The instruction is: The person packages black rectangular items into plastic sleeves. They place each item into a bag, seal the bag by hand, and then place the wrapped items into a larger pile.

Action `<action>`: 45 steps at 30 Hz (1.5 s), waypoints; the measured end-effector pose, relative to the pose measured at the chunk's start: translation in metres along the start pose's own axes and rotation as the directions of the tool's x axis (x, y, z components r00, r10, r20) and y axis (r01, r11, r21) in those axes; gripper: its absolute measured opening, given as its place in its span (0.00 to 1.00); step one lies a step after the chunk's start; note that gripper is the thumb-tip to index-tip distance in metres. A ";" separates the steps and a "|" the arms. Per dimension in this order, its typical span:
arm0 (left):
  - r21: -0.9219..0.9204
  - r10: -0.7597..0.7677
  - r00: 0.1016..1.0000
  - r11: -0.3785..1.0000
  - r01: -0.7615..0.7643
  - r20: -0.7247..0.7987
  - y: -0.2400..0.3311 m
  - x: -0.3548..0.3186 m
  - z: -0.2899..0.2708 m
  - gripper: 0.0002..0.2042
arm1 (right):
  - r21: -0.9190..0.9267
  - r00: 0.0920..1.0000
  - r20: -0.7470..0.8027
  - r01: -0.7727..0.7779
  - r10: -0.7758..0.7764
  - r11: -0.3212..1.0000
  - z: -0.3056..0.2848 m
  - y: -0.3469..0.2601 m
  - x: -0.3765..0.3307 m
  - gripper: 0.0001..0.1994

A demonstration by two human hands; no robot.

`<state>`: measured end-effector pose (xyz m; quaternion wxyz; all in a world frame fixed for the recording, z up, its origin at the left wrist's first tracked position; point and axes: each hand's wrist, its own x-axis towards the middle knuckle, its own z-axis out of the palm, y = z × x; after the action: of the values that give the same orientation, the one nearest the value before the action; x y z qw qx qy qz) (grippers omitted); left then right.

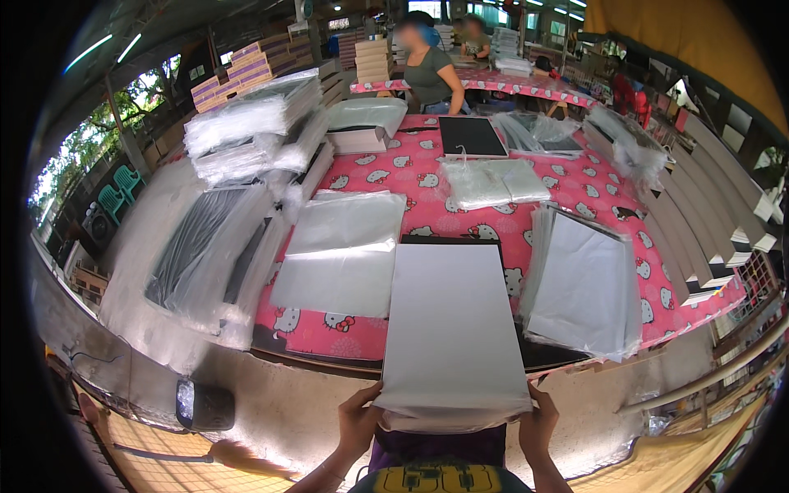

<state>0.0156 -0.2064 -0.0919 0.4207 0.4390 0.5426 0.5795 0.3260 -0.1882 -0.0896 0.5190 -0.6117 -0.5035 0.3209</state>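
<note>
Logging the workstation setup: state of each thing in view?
White panel: flat, clear film at near end
Left hand: gripping near left corner
Right hand: gripping near right corner
Clear sleeves: stacked flat
Right-hand pile: bagged, unevenly stacked
Black panel: lying flat
Tall left stack: plastic-wrapped
Broom: lying down
Ceiling light: lit

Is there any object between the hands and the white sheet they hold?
Nothing visible does, except perhaps clear plastic at the near end: the left hand and right hand hold the near corners of the white sheet.

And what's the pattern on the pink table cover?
The pink table cover has repeated white cartoon cats, best seen in head view.
</note>
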 end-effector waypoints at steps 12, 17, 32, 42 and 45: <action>-0.801 0.211 0.886 0.547 0.242 0.412 0.128 0.062 -0.034 0.16 | 0.700 0.865 0.490 -0.318 -0.107 0.639 -0.048 -0.087 0.085 0.31; -0.831 0.276 0.941 0.556 0.009 0.195 0.191 0.143 -0.003 0.15 | 0.877 0.885 0.382 -0.255 -0.268 0.408 0.011 -0.197 0.161 0.23; -0.232 0.244 0.966 0.948 -0.218 0.089 0.032 0.218 0.026 0.29 | 0.698 0.888 0.397 -0.457 0.233 0.551 0.092 -0.005 0.208 0.12; -0.537 0.303 0.944 0.822 -0.190 0.129 0.145 0.231 0.126 0.16 | 0.926 0.989 -0.128 0.144 -0.067 0.350 0.049 -0.045 0.190 0.20; -0.133 0.361 0.924 0.929 -0.344 0.128 0.137 0.210 0.195 0.18 | 0.905 0.947 -0.319 0.314 -0.033 0.286 0.027 -0.075 0.201 0.23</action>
<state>0.1474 0.0385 0.0606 0.3723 0.5485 0.3893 0.6395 0.3377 0.0076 0.0010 0.8663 -0.1635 -0.2155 0.4200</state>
